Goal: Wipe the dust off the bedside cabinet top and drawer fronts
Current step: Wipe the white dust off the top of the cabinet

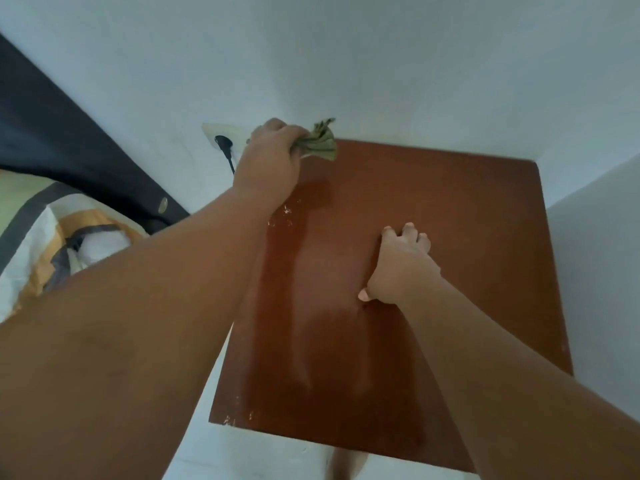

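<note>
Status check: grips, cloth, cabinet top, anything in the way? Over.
Left grip holds green cloth at far-left corner of cabinet top. Right grip rests on the top, holding nothing. Black plug in wall socket, close beside the cloth hand.

A bedroom in a home: a brown wooden bedside cabinet stands tucked into a corner of plain white walls. A wall socket with a black plug in it sits near the cabinet's far left corner. At the left lie patterned bedding and a dark fabric panel with a round stud.
</note>
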